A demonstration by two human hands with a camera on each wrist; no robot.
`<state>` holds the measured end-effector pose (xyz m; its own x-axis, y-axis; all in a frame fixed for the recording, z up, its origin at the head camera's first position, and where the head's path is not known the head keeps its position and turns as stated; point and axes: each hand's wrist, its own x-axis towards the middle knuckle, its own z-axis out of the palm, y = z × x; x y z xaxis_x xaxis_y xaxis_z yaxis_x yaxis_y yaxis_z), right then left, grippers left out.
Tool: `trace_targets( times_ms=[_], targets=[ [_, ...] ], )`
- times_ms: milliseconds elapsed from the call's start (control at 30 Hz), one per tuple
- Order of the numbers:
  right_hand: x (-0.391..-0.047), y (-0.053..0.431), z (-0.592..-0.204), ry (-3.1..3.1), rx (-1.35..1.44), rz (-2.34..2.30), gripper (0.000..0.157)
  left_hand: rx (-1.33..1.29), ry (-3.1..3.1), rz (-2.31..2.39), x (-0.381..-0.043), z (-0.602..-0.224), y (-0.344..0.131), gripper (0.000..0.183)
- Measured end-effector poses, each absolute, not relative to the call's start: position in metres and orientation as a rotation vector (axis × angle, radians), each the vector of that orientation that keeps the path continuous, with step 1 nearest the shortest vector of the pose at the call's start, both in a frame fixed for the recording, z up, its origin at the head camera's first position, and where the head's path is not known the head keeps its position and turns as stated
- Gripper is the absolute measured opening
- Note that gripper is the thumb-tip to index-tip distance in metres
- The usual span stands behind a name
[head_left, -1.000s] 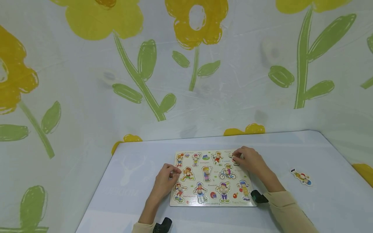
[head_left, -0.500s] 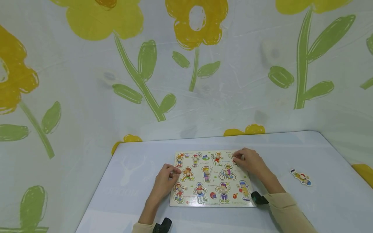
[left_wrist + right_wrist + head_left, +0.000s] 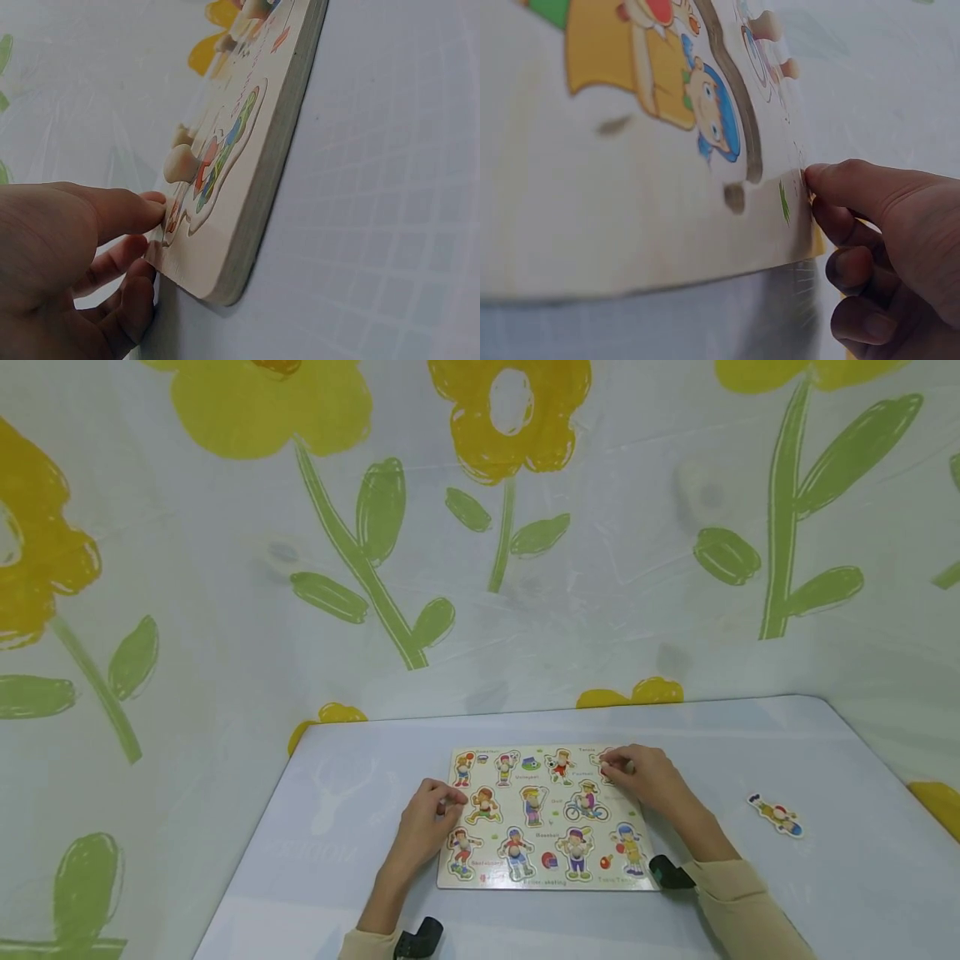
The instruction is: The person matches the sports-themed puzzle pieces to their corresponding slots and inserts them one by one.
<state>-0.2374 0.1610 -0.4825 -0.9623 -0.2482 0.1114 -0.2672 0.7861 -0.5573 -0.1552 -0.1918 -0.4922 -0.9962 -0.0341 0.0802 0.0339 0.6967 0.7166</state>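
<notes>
A wooden peg puzzle board (image 3: 495,842) with printed athlete pieces lies on the table. Thumb above and fingers at the edge, my left hand (image 3: 429,820) holds its left side; the left wrist view shows a wooden knob (image 3: 181,163) just beyond the thumb. My right hand (image 3: 647,777) is over the top right corner, thumb and index finger pinched together at the tennis piece (image 3: 597,759), which they partly cover. In the right wrist view the right thumb (image 3: 840,180) meets the far side of the board and the other fingers curl below; what lies between the fingertips is hidden.
One loose puzzle piece (image 3: 777,816) lies on the white table (image 3: 337,827) to the right of the board. Behind the table hangs a pale sheet (image 3: 600,577) printed with flowers. A black wrist camera (image 3: 671,872) sits close to the board's lower right corner.
My right hand has shifted slightly down and to the right at the tennis piece, uncovering more of it. The left hand has stayed at the left edge.
</notes>
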Motion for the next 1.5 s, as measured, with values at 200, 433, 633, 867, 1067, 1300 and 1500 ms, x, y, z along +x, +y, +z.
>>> trace_targets(
  times_ms=[200,433,633,867,1067,1300,1500],
  targets=[
    [-0.235,0.163,-0.481,-2.968,0.427,0.924,0.026,-0.003,-2.812,-1.191,-0.155,-0.492,-0.191,0.007],
    [-0.221,0.18,-0.471,-2.997,0.409,0.827,0.027,-0.006,-2.817,-1.186,-0.154,-0.493,-0.191,0.007],
    [-0.209,0.206,-0.472,-2.941,0.396,0.788,0.026,-0.006,-2.819,-1.158,-0.157,-0.493,-0.194,0.008],
    [-0.196,0.233,-0.471,-2.939,0.35,0.688,0.024,-0.011,-2.816,-1.165,-0.157,-0.495,-0.194,0.007],
    [-0.186,0.258,-0.469,-2.918,0.333,0.635,0.022,-0.013,-2.813,-1.165,-0.157,-0.496,-0.193,0.007],
    [-0.184,0.284,-0.467,-2.979,0.223,0.605,0.026,-0.01,-2.815,-1.159,-0.158,-0.496,-0.193,0.007],
    [-0.181,0.304,-0.461,-3.042,0.134,0.55,0.031,-0.005,-2.823,-1.158,-0.157,-0.496,-0.193,0.007]
  ],
)
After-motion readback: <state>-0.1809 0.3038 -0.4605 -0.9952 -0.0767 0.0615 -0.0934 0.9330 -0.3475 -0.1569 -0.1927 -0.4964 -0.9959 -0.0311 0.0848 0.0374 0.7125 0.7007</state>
